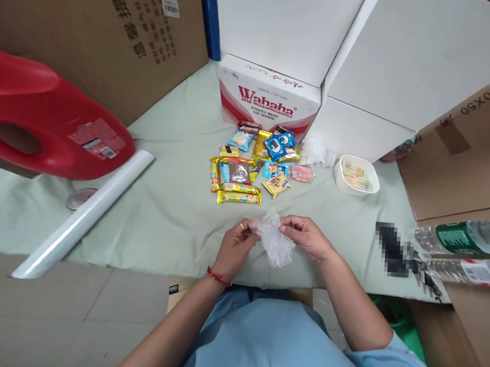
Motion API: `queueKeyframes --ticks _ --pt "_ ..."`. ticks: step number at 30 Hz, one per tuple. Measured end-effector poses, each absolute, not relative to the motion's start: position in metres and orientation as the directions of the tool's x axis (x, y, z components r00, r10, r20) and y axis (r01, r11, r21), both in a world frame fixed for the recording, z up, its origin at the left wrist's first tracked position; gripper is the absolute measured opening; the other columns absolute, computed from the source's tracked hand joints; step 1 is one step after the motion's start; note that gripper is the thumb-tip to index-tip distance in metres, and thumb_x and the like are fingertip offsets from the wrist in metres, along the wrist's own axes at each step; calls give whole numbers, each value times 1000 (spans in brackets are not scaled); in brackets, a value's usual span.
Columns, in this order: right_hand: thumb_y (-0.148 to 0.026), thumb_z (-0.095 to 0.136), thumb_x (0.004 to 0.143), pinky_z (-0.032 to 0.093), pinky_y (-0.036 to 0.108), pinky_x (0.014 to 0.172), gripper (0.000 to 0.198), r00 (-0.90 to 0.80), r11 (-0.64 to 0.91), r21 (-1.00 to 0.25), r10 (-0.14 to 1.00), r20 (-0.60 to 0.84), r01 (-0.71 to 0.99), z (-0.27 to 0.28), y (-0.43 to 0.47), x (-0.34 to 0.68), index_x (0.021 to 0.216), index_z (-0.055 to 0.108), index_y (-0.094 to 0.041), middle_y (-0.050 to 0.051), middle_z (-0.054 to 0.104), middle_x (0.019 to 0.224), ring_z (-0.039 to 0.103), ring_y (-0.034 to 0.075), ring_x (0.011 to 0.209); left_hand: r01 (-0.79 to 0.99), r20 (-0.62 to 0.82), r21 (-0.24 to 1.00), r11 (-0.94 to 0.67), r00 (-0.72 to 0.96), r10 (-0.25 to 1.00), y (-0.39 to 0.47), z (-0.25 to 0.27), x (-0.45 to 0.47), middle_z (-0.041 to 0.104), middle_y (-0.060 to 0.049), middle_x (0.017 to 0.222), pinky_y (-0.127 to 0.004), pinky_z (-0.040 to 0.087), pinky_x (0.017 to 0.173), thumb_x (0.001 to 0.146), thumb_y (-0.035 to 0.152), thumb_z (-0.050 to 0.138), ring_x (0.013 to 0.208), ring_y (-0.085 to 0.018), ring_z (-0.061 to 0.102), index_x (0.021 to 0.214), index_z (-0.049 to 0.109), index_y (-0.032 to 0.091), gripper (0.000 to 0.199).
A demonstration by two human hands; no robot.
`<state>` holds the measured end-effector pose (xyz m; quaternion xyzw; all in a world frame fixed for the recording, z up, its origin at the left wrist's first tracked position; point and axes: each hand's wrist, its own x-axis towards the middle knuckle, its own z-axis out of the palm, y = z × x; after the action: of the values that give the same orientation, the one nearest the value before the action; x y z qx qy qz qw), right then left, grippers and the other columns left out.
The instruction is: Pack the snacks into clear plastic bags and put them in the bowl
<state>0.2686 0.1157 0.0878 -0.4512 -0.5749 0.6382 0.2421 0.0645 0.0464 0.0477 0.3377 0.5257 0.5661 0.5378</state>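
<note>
A crumpled clear plastic bag (276, 243) hangs between my two hands, just above the front part of the cloth-covered table. My left hand (237, 245) pinches its left upper edge between thumb and fingers. On the other side, my right hand (308, 237) grips the upper right edge the same way. Beyond the hands lies a group of small wrapped snacks: yellow bars (239, 197), a yellow cookie packet (277, 184), blue packets (276, 147) and a pink packet (301, 173). More crumpled clear plastic (314, 152) lies behind them at the right.
A Wahaha carton (269, 104) stands behind the snacks. To its right is a white tub (356, 187). A red jug (56, 120) and a white plastic roll (85, 217) are at left. Bottles (468, 238) and keys (427, 280) lie at right.
</note>
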Motion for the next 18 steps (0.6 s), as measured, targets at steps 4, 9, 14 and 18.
queueKeyframes --ticks 4,9,14,18 --pt "-53 71 84 40 27 63 34 -190 -50 -950 975 -113 308 88 108 269 88 72 -19 0 64 74 52 14 66 -202 -280 956 214 -400 873 46 52 71 60 4 73 -22 42 53 75 49 77 56 -9 53 86 60 21 35" --pt "-49 69 86 44 29 66 29 -161 23 -952 987 -27 305 88 87 252 91 74 -21 3 70 81 57 16 69 -193 -338 929 316 -91 937 41 67 96 67 -4 87 -25 48 54 80 65 70 80 -19 65 93 64 20 47" --pt "-56 83 70 31 24 48 41 -185 -316 -948 934 -307 -23 91 85 242 86 69 -21 -4 58 65 39 9 50 -243 -226 953 183 -163 960 49 60 106 66 -1 82 -27 48 74 80 53 76 79 -15 58 84 65 19 36" --pt "-51 92 58 27 23 45 46 -139 -421 -892 905 -402 -164 94 92 249 81 67 -20 -7 54 66 36 6 48 -330 -248 931 154 -264 932 51 51 100 67 -1 85 -26 46 75 80 51 75 80 -14 58 84 63 20 33"
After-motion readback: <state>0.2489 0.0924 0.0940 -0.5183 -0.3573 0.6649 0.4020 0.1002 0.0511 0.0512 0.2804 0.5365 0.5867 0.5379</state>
